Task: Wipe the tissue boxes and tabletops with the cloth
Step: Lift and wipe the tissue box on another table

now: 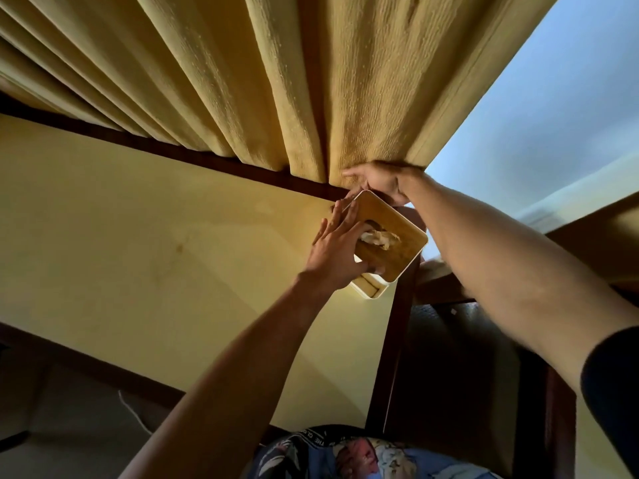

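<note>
Right at the far corner of the yellow tabletop point(145, 216) sits the tissue box point(390, 236), a white box with a wooden lid, a crumpled tissue point(380, 237) poking from the oval slot in the top. It is tilted, its near white corner hanging past the table's dark edge. The left hand point(337, 254) lies over the box's left side, fingers stretched fairly straight along the lid's edge and the thumb reaching across the near part of the lid; it presses on the box rather than curling round it. The right hand point(380, 179) is at the box's far corner, just under the hem of the yellow curtain point(276, 81), with its fingers hidden behind the box, so I cannot tell whether it grasps anything. A dark wooden post point(397, 323) runs down beside the box. Pale blue wall point(553, 115) shows on the right.
</note>
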The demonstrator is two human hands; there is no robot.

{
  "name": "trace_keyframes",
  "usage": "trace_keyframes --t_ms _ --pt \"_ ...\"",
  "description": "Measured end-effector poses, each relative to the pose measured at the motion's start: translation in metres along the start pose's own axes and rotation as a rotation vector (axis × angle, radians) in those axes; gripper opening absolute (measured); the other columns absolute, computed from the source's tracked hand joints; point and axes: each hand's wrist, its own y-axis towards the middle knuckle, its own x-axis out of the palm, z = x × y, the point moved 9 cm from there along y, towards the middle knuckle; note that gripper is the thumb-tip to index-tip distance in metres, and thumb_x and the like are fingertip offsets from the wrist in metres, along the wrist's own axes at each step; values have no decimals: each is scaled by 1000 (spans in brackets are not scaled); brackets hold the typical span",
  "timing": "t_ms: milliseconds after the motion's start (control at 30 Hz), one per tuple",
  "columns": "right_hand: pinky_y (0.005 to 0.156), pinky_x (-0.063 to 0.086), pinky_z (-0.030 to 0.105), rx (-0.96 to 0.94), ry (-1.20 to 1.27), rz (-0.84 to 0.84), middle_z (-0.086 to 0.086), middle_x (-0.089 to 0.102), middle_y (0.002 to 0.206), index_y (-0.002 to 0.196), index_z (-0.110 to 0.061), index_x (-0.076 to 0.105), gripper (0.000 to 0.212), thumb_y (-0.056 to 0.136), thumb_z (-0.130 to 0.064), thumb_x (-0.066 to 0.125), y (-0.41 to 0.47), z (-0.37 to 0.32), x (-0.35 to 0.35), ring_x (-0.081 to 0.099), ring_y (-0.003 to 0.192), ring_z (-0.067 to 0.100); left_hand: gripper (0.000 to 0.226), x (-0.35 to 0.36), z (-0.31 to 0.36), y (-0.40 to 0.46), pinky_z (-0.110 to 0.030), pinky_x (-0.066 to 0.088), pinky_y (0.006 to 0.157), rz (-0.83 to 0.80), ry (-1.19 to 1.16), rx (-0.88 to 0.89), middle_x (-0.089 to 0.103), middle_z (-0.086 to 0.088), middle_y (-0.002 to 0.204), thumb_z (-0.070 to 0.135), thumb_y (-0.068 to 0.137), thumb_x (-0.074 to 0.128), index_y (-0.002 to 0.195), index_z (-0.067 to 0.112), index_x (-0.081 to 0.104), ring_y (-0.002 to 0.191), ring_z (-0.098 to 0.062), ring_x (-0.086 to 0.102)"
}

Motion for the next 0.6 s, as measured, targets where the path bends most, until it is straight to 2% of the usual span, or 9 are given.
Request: trace_keyframes --t_ms 100,200,300,367,433,533,600 --pt "121 33 60 35 -10 12 4 68 140 146 -28 57 76 83 -70 65 -1 28 -19 60 133 27 81 -1 0 -1 -58 5 127 -17 39 -23 -4 1 175 63 74 82 143 31 52 160 -26 -14" --pt "116 44 51 61 55 -14 8 67 140 148 -24 55 78 90 -76 54 -31 52 -25 63 130 31 81 2 -4 0 -57 3 127 -39 50 -36 -4 4 175 69 77 77 145 36 48 160 -27 -14" --pt "94 55 39 64 171 -33 10 73 124 138 -18 63 64 102 -67 43 -68 84 -28 69 112 28 82 0 -4 -1 -58 5 126 -39 70 -40 -1 3 175 72 76 75 145 35 48 160 -30 -11" --pt "83 51 37 43 254 57 8 71 128 141 -21 63 63 103 -66 41 -92 108 -33 62 108 27 81 -2 -1 -2 -58 6 126 -38 73 -36 1 3 175 72 77 75 144 35 49 160 -30 -9" --pt "90 48 38 -20 391 148 1 72 133 137 -30 67 57 102 -67 42 -114 131 -31 62 117 25 79 -2 2 -2 -58 7 126 -41 74 -38 1 4 175 70 78 75 144 35 49 160 -30 -8" --pt "103 47 41 -176 612 307 5 72 127 124 -26 71 49 104 -62 45 -132 152 -10 62 126 26 77 -4 5 -3 -59 11 126 -51 82 -63 3 3 175 67 77 77 141 34 51 161 -29 -6" --pt "116 43 49 -253 752 421 10 66 137 131 -22 67 56 97 -65 60 -130 165 9 61 132 25 78 -5 7 -2 -59 14 126 -53 89 -69 3 3 175 67 76 78 142 34 52 161 -29 -5"
